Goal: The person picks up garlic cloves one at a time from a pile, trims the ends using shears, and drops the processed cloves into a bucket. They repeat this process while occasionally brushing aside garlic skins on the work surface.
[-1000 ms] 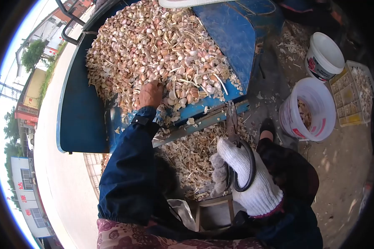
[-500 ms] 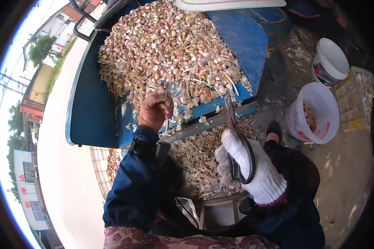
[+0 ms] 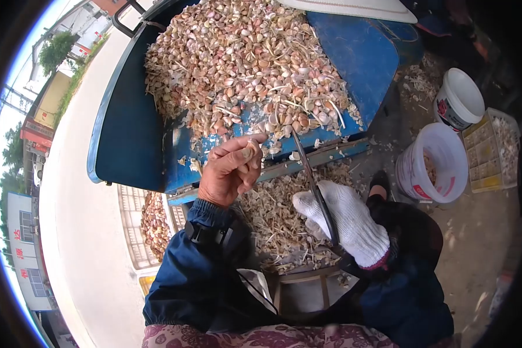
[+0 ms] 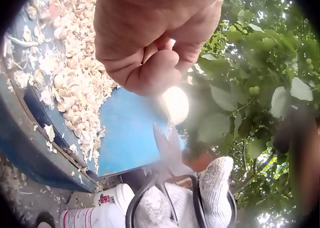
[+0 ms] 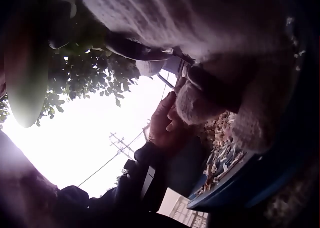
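In the head view my bare left hand (image 3: 229, 174) is held in front of the garlic heap, thumb and fingers pinching a garlic clove (image 3: 253, 146). The left wrist view shows a pale, rounded clove (image 4: 176, 106) at those fingertips. My right hand (image 3: 348, 220), in a white knit glove, grips black-handled scissors (image 3: 314, 184), which point up towards the heap. Their blades (image 4: 170, 150) are spread in a narrow V, tips close under the clove in the left wrist view. A pile of loose garlic cloves (image 3: 243, 64) with dry stems and skins lies beyond both hands.
The heap lies on a blue metal tray (image 3: 122, 133). Below its edge is a pile of husks (image 3: 278, 226). To the right stand two white buckets (image 3: 409, 174) and a yellow crate (image 3: 481, 153). A pale crate (image 3: 130, 220) with cloves sits at the left.
My left hand has lifted from the heap's near edge and come back towards me with a clove. The scissors have turned and now stand closer to the left hand.
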`<state>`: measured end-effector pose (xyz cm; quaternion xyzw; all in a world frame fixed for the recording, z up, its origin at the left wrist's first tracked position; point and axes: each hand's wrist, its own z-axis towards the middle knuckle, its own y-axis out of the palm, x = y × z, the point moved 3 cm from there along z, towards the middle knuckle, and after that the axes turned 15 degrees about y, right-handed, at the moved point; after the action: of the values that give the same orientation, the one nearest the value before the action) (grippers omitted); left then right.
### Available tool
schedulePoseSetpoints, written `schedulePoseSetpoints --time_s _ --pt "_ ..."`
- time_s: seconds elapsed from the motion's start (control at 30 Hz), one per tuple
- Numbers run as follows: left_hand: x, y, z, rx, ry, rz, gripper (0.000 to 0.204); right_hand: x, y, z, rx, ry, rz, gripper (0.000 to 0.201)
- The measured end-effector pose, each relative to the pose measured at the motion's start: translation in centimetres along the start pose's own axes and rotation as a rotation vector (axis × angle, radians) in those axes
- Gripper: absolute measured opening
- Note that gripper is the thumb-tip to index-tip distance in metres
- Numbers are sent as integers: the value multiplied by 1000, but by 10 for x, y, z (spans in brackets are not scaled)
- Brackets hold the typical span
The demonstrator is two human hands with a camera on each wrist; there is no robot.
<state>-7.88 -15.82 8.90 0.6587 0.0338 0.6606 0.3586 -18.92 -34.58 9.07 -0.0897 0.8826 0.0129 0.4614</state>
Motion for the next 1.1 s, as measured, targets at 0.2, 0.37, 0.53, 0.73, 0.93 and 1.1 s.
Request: schedulePoseSetpoints --time_s 0.2,0.37,0.53,0.73,0.93,1.1 --pt "4 6 -15 46 18 316 21 -25 11 -15 395 -316 -692 65" --pt "4 8 -18 54 151 427 17 -27 15 -14 450 -382 -816 72" --pt "-1 10 -22 93 247 438 23 -25 15 -12 539 -388 -1009 70" --pt "-1 15 -19 37 290 473 14 -20 13 -14 517 -352 -992 64" --pt "-1 17 -24 8 135 505 14 -9 10 -4 385 -258 -749 60" --pt "-9 -1 -22 181 -140 345 19 11 15 7 101 -33 -55 49"
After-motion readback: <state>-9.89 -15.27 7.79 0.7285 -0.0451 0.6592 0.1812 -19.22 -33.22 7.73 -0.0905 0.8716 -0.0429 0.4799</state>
